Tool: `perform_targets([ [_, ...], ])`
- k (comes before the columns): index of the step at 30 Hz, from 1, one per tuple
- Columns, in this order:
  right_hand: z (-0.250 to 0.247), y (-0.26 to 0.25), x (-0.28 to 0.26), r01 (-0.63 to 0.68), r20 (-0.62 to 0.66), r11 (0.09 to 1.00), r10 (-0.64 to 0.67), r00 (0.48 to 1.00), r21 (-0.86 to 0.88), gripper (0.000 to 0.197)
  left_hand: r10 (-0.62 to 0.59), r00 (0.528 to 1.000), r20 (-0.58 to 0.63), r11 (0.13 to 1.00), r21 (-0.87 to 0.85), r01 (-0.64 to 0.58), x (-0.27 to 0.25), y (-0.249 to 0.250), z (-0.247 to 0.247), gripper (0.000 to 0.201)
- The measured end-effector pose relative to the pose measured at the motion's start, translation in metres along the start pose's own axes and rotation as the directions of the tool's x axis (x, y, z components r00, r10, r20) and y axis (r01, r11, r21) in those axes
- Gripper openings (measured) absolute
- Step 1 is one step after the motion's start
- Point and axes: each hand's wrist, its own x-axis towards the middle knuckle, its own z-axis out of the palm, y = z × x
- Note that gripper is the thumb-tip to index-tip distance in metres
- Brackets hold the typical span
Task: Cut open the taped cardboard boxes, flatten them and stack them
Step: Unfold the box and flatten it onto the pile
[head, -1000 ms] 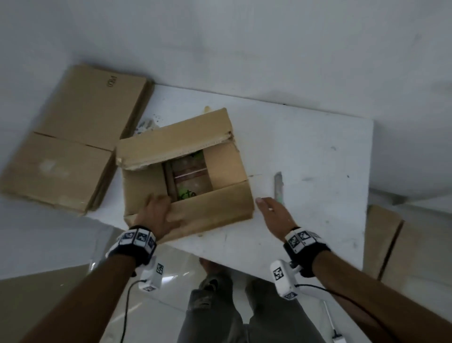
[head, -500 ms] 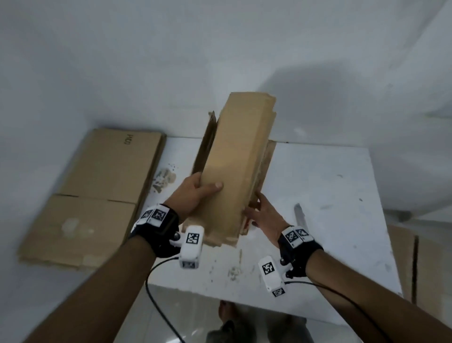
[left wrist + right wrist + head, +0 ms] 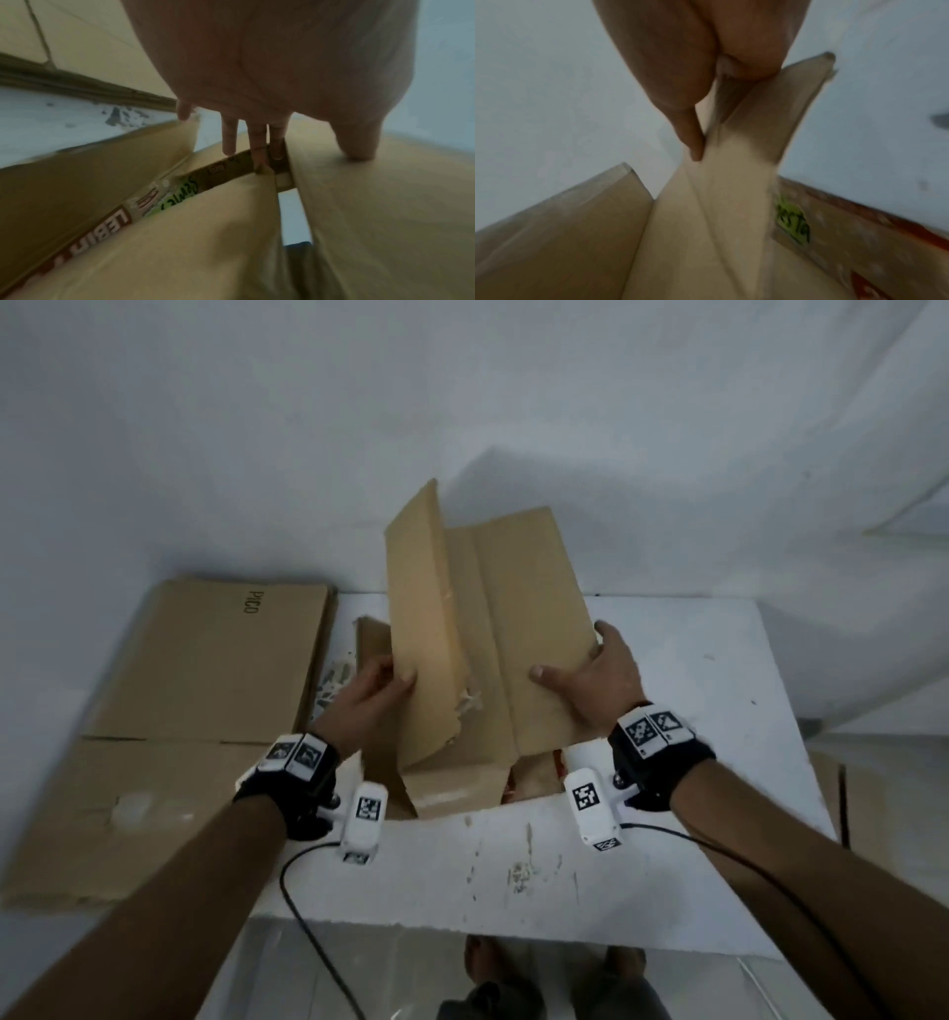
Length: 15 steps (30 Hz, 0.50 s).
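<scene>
my right hand (image 3: 706,67): top centre of the frame, thumb and fingers pinching a cardboard edge
cardboard box (image 3: 706,233): panels fan from centre to bottom, blurred
print: green lettering, lower right of the frame

We see a plain white wall (image 3: 462,403) behind a white table (image 3: 693,690) with a scuffed, chipped top. Below its near edge lies a pale glossy floor (image 3: 287,963). The light is dim and even, with soft shadows across the wall.
</scene>
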Motion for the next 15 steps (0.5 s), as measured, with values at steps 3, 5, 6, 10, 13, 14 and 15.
perform_targets([
  [3, -0.005, -0.034, 0.013, 0.149, -0.077, 0.974, -0.164, 0.983, -0.173, 0.074, 0.041, 0.996, 0.085, 0.943, 0.327, -0.066, -0.010, -0.001, -0.010, 0.082],
  [5, 0.000, -0.047, 0.017, 0.190, -0.057, 0.948, -0.210, 0.976, -0.254, 0.061, -0.018, 0.997, 0.080, 0.795, 0.606, -0.034, -0.022, -0.001, -0.017, 0.100],
  [6, 0.005, -0.053, 0.016, 0.194, -0.039, 0.937, -0.215, 0.976, -0.290, 0.058, -0.030, 0.998, 0.056, 0.733, 0.680, -0.016, -0.030, 0.000, -0.020, 0.100],
  [10, 0.029, -0.079, 0.004, 0.322, 0.035, 0.870, -0.334, 0.942, -0.373, 0.044, -0.080, 0.996, -0.032, 0.604, 0.794, 0.074, -0.065, 0.003, -0.013, 0.119],
  [13, 0.032, -0.115, -0.026, 0.375, 0.424, 0.852, -0.206, 0.882, -0.366, 0.057, -0.163, 0.976, -0.144, 0.805, 0.552, 0.216, -0.074, -0.011, 0.001, 0.110],
  [14, 0.033, -0.122, -0.039, 0.380, 0.572, 0.858, -0.128, 0.810, -0.346, 0.056, -0.177, 0.966, -0.191, 0.878, 0.412, 0.242, -0.074, -0.016, 0.007, 0.098],
  [15, 0.036, -0.122, -0.049, 0.387, 0.662, 0.856, -0.072, 0.746, -0.343, 0.052, -0.171, 0.963, -0.210, 0.917, 0.323, 0.234, -0.074, -0.019, 0.014, 0.090],
])
